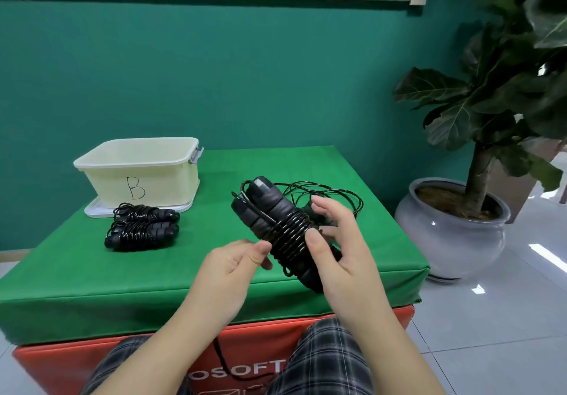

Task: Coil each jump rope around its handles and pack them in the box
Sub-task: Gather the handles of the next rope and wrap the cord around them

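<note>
Rope-winding stood unfinished: two coiled black jump ropes (142, 225) lay before the empty cream plastic box (138, 176), right of it both hands' grip, left hand (233, 262) and right hand (334, 241), pinched a half-wound black rope bundle (282, 229).

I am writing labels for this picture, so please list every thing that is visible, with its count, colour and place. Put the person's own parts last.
Box: 1, cream, marked B, far left on the green cover, on its white lid.
Coiled jump ropes: 2, black, side by side in front of the box.
Jump rope being coiled: 1, black, held above the cover, cord partly wound round its handles.
Loose rope: 1, black, uncoiled, behind the hands.
Green cover: 1, over a red block.
Potted plant: 1, dark green leaves, grey pot, on the floor at right.
Wall: teal, white frame above.
Left hand: pinches the cord.
Right hand: holds the handles.
Legs: checked trousers, bottom.
</note>
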The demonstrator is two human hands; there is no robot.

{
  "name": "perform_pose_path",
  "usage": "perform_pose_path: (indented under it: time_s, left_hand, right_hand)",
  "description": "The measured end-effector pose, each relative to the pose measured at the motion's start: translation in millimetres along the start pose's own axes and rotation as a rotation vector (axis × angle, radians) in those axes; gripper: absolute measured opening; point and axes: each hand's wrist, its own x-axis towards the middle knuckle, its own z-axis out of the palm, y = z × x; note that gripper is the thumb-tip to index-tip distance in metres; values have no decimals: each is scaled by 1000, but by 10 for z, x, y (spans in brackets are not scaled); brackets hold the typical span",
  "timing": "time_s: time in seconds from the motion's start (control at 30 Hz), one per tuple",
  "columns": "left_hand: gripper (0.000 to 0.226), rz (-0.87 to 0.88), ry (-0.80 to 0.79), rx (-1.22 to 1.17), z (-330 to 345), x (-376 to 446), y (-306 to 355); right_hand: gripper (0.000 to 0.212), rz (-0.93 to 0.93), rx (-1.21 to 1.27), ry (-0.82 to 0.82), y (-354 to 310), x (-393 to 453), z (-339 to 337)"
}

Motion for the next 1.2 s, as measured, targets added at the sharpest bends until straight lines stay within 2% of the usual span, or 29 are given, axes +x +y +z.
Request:
perform_pose_path:
  time_s: [0.13,0.3,0.63,0.83,1.0,1.1,1.2]
  left_hand:
    - [40,38,-9,186,35,-63,17]
    - [36,187,8,353,37,-66,25]
    - [34,328,36,391,26,-70,159]
    - [32,277,-53,317,20,-25,169]
    - [39,101,-115,199,-43,-21,212]
    - [38,89,-93,265,-121,-21,151]
    - [33,79,-143,220,-161,-20,99]
  right_hand:
    - [28,-114,-96,94,65,42,-16]
    - [37,-20,-246,-43,37,34,-37]
    - [90,-67,-506,-207,-44,-19,-4]
    - [72,-106,-437,-66,95,-29,63]
    - [65,-57,-333,-72,80,-43,70]
    - [65,-39,-309,-68,84,-47,47]
    - [62,-62,-286,-55,78,-35,29]
